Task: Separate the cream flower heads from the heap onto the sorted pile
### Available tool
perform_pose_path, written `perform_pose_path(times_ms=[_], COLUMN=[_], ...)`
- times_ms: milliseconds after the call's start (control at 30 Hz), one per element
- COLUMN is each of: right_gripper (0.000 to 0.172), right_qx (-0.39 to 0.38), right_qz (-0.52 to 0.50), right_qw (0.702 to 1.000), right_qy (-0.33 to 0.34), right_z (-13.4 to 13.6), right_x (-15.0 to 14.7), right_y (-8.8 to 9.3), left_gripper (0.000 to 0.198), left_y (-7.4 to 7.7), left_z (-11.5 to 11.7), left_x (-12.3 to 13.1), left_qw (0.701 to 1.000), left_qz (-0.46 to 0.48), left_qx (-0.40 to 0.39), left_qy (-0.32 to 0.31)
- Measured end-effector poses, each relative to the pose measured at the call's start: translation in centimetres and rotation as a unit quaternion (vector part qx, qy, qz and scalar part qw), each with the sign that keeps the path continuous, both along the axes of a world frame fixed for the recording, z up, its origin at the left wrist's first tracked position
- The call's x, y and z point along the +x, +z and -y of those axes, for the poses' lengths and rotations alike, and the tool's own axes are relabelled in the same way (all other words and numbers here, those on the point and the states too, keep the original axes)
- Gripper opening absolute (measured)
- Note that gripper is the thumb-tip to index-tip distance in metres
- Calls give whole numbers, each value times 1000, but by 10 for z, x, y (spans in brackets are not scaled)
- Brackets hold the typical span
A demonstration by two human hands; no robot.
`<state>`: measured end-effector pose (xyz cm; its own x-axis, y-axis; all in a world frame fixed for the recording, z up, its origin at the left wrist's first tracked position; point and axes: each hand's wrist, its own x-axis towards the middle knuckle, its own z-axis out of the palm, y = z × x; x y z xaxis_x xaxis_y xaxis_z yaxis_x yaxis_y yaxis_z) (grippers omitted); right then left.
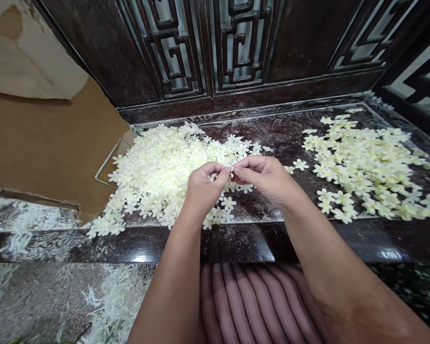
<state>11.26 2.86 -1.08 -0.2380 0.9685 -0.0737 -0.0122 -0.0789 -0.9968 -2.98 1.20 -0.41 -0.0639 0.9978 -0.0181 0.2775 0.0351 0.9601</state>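
- My left hand [204, 185] and right hand [264, 177] meet, fingertips pinched on one white fabric flower [231, 171].
- The left heap [157, 167] looks bigger than the right spread [365, 162]: probably much remains.

1. We see the left hand [204, 184] and right hand [263, 174] pinching a small flower [231, 171] between their fingertips.
2. A white flower pile [161, 172] lies left, a yellower flower heap [365, 165] right, on the dark bench [279, 138].
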Motion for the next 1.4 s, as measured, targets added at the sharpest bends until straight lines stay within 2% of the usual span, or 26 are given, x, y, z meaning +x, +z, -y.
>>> perform_pose_path(times_ms=[767, 1400], right_gripper=[8, 13], right_qx=[4, -22], right_qz=[14, -25], right_qw=[1000, 999], right_qy=[-2, 0], right_z=[-2, -2], right_x=[1, 1], right_y=[-3, 0], left_gripper=[14, 15], left_y=[-4, -3], left_z=[-1, 0], left_x=[-1, -1], left_qw=[1000, 1000], left_qz=[-12, -2], left_qx=[12, 2], left_qy=[-10, -12])
